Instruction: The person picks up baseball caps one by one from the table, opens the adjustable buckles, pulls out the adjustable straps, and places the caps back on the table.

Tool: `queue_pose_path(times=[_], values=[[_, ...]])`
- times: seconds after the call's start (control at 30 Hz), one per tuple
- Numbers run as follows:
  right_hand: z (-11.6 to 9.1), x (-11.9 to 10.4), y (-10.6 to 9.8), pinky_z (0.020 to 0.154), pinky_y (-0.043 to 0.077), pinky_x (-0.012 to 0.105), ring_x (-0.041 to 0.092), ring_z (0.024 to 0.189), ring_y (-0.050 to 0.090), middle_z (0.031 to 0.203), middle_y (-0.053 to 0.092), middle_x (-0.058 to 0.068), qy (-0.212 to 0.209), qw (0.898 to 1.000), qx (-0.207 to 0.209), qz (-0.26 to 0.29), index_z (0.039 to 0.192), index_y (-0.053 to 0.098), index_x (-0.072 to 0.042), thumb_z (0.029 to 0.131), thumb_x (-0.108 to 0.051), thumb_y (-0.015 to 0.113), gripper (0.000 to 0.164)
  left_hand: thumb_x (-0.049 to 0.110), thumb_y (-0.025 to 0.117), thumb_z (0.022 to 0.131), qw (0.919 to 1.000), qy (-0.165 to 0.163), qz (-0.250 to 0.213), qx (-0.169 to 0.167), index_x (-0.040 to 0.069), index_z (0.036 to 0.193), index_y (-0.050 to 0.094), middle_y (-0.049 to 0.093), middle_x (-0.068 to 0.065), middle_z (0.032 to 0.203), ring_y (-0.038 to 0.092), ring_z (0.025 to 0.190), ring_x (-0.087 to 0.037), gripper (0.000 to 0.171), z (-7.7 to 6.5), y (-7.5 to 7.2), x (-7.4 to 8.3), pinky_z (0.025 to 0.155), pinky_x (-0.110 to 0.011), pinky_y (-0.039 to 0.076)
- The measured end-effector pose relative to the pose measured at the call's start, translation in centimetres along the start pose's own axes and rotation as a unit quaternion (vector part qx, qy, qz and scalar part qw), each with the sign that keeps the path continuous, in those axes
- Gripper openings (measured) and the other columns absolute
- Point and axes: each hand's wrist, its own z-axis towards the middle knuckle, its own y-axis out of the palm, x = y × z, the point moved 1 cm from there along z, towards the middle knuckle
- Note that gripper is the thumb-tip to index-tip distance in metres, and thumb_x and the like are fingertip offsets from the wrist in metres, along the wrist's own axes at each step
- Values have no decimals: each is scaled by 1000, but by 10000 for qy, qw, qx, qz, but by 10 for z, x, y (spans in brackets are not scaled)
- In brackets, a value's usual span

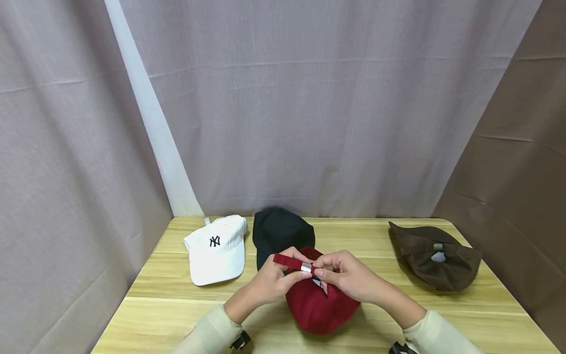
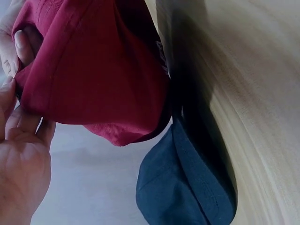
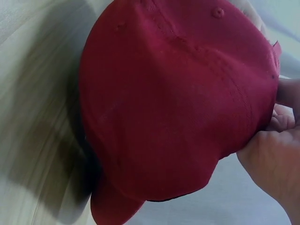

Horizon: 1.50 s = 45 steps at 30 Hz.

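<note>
A dark red cap [image 1: 323,312] is held up near the front middle of the table, its back strap turned upward. At that strap [image 1: 286,261], my left hand [image 1: 270,281] pinches beside the silver buckle [image 1: 306,267], thumb below and fingers behind. My right hand [image 1: 351,276] grips the back edge just right of the buckle, thumb and index finger close together. The strap's loose end points left past my left fingers. In the right wrist view the crown [image 3: 164,103] covers most of my fingers; its brim [image 3: 115,204] hangs low near the tabletop.
A black cap [image 1: 280,228] lies right behind the red one, partly covered by it. To the left is a white cap [image 1: 216,263] with a dark emblem, and a dark brown cap [image 1: 435,263] rests at the right. Grey curtains [image 1: 309,123] hang behind the wooden table [image 1: 150,314].
</note>
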Motion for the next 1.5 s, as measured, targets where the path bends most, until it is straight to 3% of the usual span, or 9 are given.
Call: queue_pose_path(times=[0.3,0.63,0.87,1.03,1.2,1.5], values=[[-3,5,-4,64,51,21,1,68,60,77,65,28,-197,9989,-308,294,124,73,1,109,-7,56,24,13,72,101,9998,-29,-202,-31,9,118,70,76,-12,116,71,101,-2,17,-1,-1,-1,83,-23,61],[-3,10,-6,65,52,19,-1,70,60,79,63,33,-405,9975,-457,363,127,72,2,108,-4,55,26,11,72,101,9995,-124,-303,-40,10,118,69,76,-11,114,68,101,0,17,-1,-1,0,85,-24,61],[-1,10,-1,69,56,23,2,73,62,80,64,28,-486,9980,-295,266,112,72,3,109,-10,58,19,12,73,101,9997,0,-262,34,9,118,70,77,-12,116,71,100,-3,17,-2,-1,-1,83,-24,61],[4,7,8,68,61,28,6,73,65,82,64,28,-256,9986,-31,465,98,68,4,108,-16,62,23,13,74,101,9998,134,-150,92,9,117,71,78,-11,113,72,99,-6,17,-1,0,-3,80,-23,61],[7,5,14,62,56,26,6,64,58,73,56,29,-271,9986,262,359,90,65,3,107,-14,65,24,15,74,101,9998,96,6,197,10,116,71,79,-10,115,73,103,-10,16,-2,-1,-2,84,-24,61],[6,6,13,57,50,22,4,62,52,67,49,29,-346,9985,261,333,88,66,6,106,-11,64,25,15,75,100,9999,-47,-149,44,11,115,71,80,-10,119,70,106,-4,16,-3,0,-2,86,-24,61]])
